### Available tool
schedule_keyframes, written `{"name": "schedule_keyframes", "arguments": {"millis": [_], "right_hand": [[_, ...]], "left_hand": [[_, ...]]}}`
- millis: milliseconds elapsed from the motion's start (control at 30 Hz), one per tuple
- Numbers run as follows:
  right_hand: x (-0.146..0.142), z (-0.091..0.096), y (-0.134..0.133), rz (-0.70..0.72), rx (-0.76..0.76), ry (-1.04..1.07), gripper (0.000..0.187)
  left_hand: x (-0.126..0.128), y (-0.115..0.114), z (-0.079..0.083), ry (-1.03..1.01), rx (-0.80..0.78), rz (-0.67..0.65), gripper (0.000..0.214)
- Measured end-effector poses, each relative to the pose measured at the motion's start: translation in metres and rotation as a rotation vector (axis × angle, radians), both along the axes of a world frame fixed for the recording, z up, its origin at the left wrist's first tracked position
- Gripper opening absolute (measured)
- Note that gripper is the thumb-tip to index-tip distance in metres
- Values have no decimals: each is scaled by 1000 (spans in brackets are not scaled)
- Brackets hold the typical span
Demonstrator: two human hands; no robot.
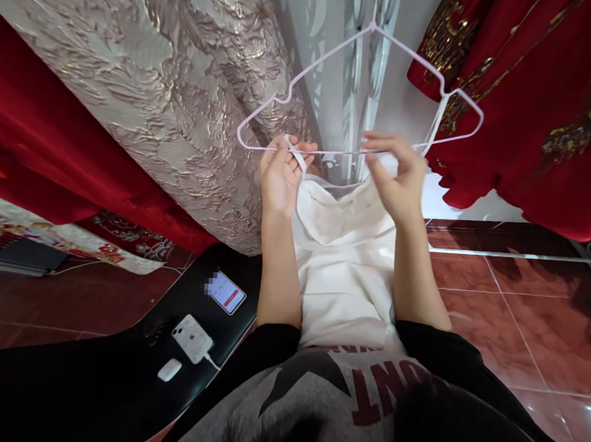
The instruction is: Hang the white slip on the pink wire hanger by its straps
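Observation:
A thin pale-pink clothes hanger hangs in front of me. Below its bottom bar is a white strappy dress, falling toward my lap. My left hand has its fingers curled at the bar's left part, holding the dress's left strap. The right strap is looped over the hanger's right shoulder, by the notch. My right hand is slightly blurred at the middle of the bar, thumb and fingertips apart, with nothing visibly gripped between them.
Textured beige fabric hangs at left beside red cloth. A red garment with gold trim hangs at right. On the black bench lie a lit phone, a white phone with cable, and a small white case.

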State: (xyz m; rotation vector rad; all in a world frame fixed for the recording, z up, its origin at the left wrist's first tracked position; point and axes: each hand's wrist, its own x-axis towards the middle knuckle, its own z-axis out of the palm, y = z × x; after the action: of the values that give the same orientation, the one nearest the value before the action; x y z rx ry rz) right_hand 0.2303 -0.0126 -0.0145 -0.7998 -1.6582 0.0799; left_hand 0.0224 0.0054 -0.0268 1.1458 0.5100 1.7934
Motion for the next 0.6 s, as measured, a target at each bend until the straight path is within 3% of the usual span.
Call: {"name": "schedule_keyframes", "arguments": {"millis": [100,167,267,333,467,600], "right_hand": [[26,-4,11,-244,85,323,19],[43,-10,19,-300,-22,412,27],[51,-13,22,-191,-265,359,25],[47,-6,19,-104,-329,343,18],[43,29,18,64,-344,441,14],[69,60,34,145,-372,498,21]], "left_hand": [[2,2,-4,-8,21,-19,14],[2,5,-8,-17,26,-16,14],[5,8,-11,-28,38,-1,14],[5,8,-11,-18,42,22,14],[2,5,-9,17,33,49,15],[0,2,-7,27,25,5,15]]}}
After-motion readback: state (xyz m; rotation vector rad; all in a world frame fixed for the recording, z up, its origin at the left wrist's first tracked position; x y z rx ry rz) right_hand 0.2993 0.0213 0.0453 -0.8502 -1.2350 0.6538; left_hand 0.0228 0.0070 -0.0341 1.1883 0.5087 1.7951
